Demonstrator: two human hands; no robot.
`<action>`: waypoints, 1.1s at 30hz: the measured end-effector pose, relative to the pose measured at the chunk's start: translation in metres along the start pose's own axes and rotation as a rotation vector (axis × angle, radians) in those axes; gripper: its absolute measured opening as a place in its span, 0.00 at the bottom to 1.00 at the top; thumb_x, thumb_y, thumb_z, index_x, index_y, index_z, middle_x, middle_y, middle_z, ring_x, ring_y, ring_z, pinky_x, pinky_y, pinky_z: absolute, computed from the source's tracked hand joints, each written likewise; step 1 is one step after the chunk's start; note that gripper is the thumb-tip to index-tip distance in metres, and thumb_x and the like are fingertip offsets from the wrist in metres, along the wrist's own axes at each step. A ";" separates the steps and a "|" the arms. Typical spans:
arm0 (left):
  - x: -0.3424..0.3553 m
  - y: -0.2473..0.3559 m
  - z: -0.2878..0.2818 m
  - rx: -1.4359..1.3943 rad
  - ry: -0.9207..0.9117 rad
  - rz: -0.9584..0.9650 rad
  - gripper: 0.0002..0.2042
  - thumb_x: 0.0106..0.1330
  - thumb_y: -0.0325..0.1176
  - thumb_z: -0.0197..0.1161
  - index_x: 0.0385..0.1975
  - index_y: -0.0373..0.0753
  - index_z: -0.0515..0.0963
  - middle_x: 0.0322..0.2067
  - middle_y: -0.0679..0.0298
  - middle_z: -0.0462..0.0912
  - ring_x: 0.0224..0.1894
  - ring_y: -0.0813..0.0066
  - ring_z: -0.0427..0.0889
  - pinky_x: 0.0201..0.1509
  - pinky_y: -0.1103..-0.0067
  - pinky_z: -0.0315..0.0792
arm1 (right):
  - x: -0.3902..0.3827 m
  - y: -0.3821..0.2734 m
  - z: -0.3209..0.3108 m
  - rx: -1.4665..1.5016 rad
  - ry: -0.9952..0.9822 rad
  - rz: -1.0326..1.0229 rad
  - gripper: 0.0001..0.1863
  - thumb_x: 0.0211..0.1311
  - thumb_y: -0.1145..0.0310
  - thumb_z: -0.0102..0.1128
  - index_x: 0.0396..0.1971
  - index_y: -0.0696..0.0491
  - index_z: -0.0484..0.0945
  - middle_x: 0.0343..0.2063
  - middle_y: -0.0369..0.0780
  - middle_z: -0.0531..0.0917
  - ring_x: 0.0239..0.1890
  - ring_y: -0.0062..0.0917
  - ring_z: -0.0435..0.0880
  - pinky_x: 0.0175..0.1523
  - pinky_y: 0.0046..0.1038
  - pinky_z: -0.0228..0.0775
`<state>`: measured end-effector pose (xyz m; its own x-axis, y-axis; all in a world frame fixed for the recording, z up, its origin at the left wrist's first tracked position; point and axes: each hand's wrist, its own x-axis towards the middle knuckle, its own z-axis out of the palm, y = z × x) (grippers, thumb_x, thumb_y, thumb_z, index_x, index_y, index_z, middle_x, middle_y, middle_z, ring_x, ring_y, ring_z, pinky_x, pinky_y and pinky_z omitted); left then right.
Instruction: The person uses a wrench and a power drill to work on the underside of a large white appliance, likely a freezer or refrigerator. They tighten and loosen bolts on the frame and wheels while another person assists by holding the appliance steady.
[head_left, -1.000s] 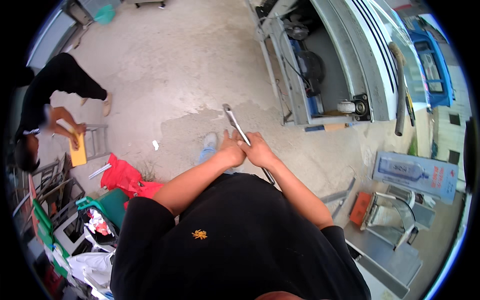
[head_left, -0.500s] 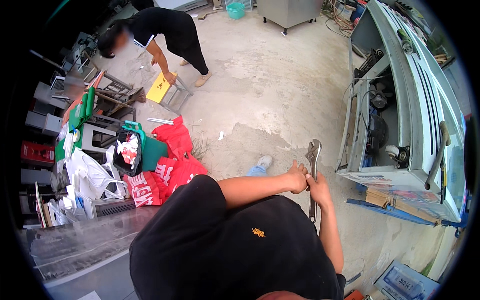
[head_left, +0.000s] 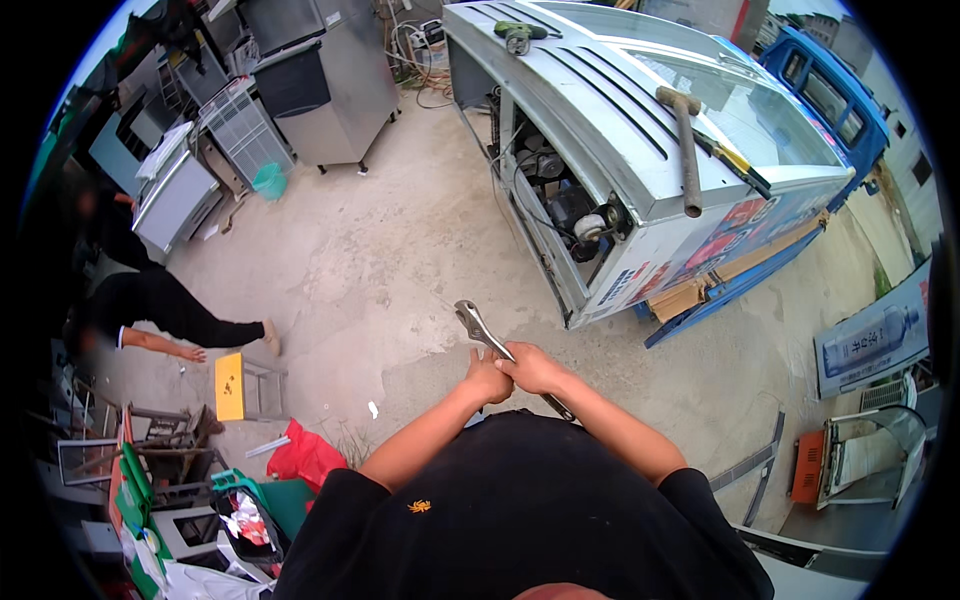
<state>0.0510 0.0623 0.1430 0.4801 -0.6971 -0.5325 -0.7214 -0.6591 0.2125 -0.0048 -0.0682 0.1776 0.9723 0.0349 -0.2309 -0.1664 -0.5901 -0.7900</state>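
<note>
An adjustable wrench (head_left: 482, 328) slants across in front of my body, its jaw end pointing away to the left. My right hand (head_left: 529, 368) is closed round its handle, and the lower end sticks out below the fist toward my black shirt. Right beside it, my left hand (head_left: 487, 379) meets the right hand's fingers just under the wrench. Its finger ends point up and look slightly apart; part of its palm side is hidden.
A white display cabinet (head_left: 640, 190) with exposed machinery stands ahead right; a hammer (head_left: 686, 150) and a green power tool (head_left: 518, 36) lie on it. Another person (head_left: 165, 305) bends near a yellow-topped stool (head_left: 230, 388) at left. A red bag (head_left: 305, 455) and a green bin (head_left: 288, 505) sit near left.
My view has swung right, so the cabinet now stands ahead. The wrench stays in my right hand, its jaw tilted further left. The other person's hand has left the stool.
</note>
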 end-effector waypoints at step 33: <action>0.248 -0.254 -0.284 -2.936 0.425 -0.427 0.22 0.76 0.50 0.47 0.19 0.50 0.56 0.09 0.75 0.51 0.11 0.79 0.56 0.21 0.80 0.65 | 0.096 -0.195 0.046 -0.188 -0.076 -0.897 0.27 0.61 0.56 0.64 0.56 0.57 0.77 0.53 0.48 0.81 0.57 0.45 0.78 0.61 0.43 0.71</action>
<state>0.4952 -0.0231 0.1903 0.5273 -0.3729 -0.7635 0.6527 0.7531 0.0829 0.1132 0.0872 0.2841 0.7097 0.5920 0.3820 0.6811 -0.4377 -0.5870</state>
